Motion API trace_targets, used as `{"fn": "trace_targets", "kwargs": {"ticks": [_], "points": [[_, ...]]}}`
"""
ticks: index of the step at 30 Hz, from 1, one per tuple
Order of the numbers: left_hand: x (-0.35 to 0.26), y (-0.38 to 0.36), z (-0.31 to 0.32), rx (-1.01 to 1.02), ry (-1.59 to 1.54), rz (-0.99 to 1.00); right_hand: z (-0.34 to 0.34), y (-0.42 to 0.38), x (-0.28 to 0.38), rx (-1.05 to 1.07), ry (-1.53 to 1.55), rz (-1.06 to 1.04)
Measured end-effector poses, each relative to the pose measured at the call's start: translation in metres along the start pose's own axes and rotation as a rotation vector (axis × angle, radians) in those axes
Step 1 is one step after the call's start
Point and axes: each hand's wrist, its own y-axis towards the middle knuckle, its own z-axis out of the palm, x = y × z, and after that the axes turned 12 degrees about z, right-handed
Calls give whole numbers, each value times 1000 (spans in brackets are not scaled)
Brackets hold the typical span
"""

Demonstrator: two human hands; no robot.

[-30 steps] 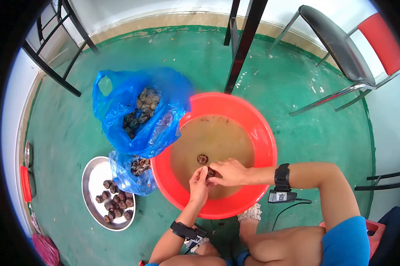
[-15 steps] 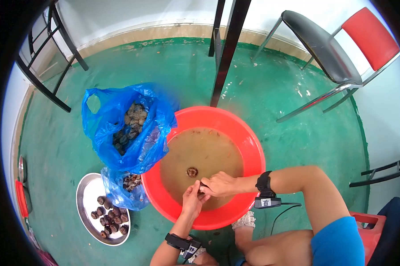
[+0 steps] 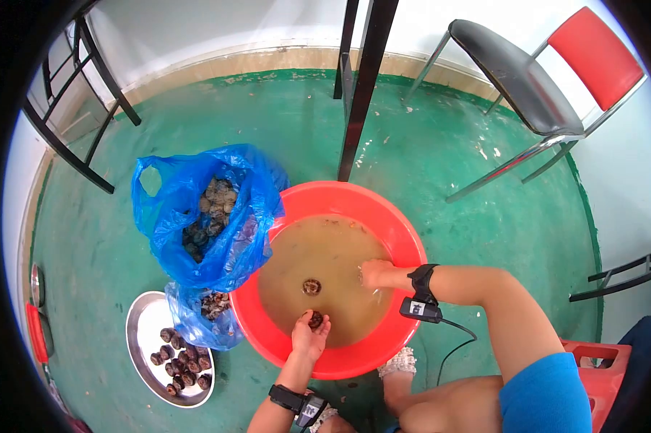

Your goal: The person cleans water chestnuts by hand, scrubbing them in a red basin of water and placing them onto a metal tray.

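1 red basin [image 3: 406, 242] has 2 dark round pieces [image 3: 311, 287] and 2 hands [image 3: 311, 339] at it, 2 blue bags [image 3: 168, 242] toward 9–10 o'clock, 1 metal tray [image 3: 145, 333] at 8, 1 red-backed chair [image 3: 517, 83] at 1–2

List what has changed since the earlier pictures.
The right hand has let go of the dark piece and moved away to its right, dipping its fingers into the murky water. The left hand now holds that piece alone.

Unchanged: the second piece in the basin, the large blue bag and the metal tray.
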Motion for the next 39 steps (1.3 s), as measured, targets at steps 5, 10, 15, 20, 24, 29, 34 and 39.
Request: {"fn": "trace_targets", "kwargs": {"ticks": [5, 10, 15, 20, 24, 29, 34, 39], "points": [[0, -4, 5, 80, 19, -16, -14, -49, 36, 603, 1136, 38], [-7, -24, 25, 168, 96, -83, -34, -97, 64, -187, 340, -516], [-6, -21, 19, 240, 103, -117, -28, -92, 60, -267, 295, -482], [-5, -13, 13, 271, 41, -157, 0, -65, 40, -810, -17, -553], [-7, -14, 14, 239, 45, -174, -17, -82, 50, -205, 11, -382], [-8, -30, 29, 320, 199, -72, -22, -96, 56, -214, 202, -594], [-4, -31, 32, 356, 344, 39, -33, -97, 58, -48, 209, -456], [-4, -34, 36, 444, 391, 216, -23, -96, 58, -15, 522, -520]]}}
